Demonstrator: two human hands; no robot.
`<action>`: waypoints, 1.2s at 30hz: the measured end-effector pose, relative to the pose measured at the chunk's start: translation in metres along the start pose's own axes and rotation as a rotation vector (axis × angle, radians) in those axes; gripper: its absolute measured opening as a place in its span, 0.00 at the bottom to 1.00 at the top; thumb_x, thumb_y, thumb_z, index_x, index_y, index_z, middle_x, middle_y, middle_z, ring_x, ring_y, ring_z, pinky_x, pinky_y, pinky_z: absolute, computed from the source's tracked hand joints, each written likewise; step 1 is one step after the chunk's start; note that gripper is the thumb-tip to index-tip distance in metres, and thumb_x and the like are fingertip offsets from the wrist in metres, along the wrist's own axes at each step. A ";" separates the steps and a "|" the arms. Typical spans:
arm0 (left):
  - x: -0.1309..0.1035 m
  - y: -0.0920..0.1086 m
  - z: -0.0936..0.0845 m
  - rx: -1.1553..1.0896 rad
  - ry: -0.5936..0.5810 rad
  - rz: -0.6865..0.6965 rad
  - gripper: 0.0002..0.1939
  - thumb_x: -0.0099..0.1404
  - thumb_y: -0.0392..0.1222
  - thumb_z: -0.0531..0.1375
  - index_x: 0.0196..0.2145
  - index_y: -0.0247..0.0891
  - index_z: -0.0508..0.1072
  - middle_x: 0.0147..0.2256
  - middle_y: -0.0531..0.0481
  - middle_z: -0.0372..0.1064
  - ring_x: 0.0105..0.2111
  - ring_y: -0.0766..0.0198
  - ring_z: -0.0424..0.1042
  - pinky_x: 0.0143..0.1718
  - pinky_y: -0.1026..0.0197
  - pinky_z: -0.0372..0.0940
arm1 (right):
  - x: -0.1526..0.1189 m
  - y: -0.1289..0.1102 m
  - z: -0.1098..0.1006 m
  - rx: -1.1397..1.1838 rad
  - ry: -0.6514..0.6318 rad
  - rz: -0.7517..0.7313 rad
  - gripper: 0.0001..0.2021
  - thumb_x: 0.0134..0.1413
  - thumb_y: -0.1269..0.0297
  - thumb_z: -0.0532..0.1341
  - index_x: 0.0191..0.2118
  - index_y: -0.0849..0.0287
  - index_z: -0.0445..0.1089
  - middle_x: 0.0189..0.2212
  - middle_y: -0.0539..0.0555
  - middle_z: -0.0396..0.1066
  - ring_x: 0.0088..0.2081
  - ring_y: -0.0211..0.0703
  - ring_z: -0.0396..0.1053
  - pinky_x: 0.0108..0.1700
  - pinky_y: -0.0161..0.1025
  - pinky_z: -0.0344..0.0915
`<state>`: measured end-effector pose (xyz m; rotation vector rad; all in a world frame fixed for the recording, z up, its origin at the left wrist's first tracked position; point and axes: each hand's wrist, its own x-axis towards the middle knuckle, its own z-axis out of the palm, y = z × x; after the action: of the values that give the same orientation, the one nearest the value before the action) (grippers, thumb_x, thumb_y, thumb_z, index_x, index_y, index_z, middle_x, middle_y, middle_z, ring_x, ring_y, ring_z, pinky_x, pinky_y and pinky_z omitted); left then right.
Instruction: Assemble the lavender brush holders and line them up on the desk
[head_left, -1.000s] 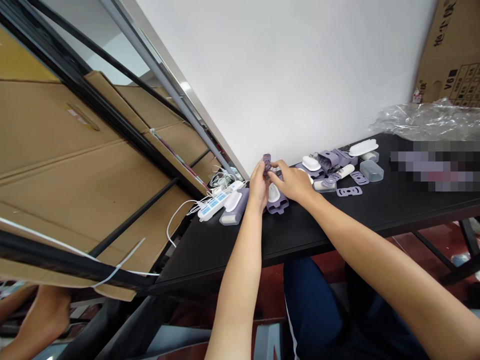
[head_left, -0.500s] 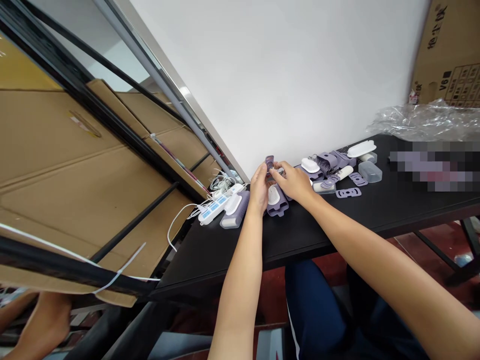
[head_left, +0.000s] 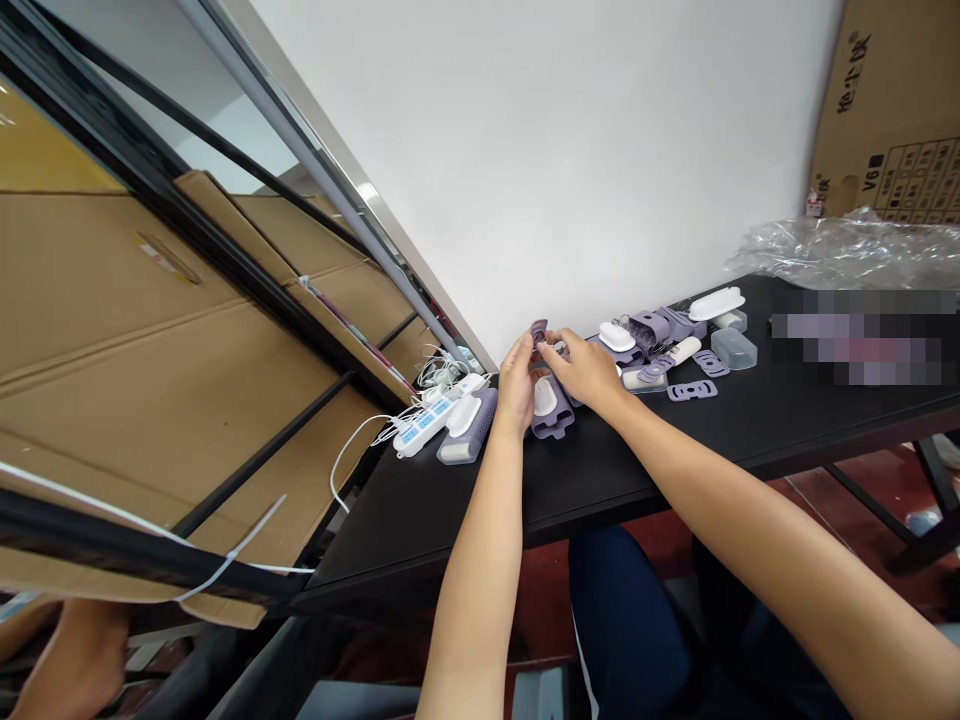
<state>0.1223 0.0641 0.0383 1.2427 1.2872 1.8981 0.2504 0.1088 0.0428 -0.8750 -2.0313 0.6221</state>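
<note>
A small purple part stands up between my two hands, near the white wall. My left hand is closed round its left side. From the right, my right hand pinches at it with thumb and fingers; the exact contact is hidden. Just below the hands lies a purple casing with a white oval piece. Left of my left wrist rests another purple casing with a white top and a clear end. Flat purple plates lie right of my right hand.
A white power strip with tangled cables lies at the black table's left end. More purple and white parts, a clear cover and plastic wrap are on the right. Cardboard and a black frame stand left; another person's limb shows lower left.
The view has shifted slightly. Both hands stay together at the small purple part, with hardly any change in their grip.
</note>
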 end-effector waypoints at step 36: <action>0.001 0.000 -0.001 -0.064 0.001 -0.051 0.16 0.64 0.53 0.66 0.42 0.38 0.80 0.43 0.46 0.78 0.36 0.66 0.74 0.31 0.66 0.65 | 0.001 0.002 -0.001 -0.018 -0.034 0.022 0.19 0.70 0.47 0.52 0.54 0.51 0.71 0.44 0.55 0.81 0.46 0.53 0.77 0.42 0.40 0.63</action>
<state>0.1206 0.0649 0.0384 1.1654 1.2372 1.8891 0.2511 0.1111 0.0427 -0.9035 -2.0629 0.6355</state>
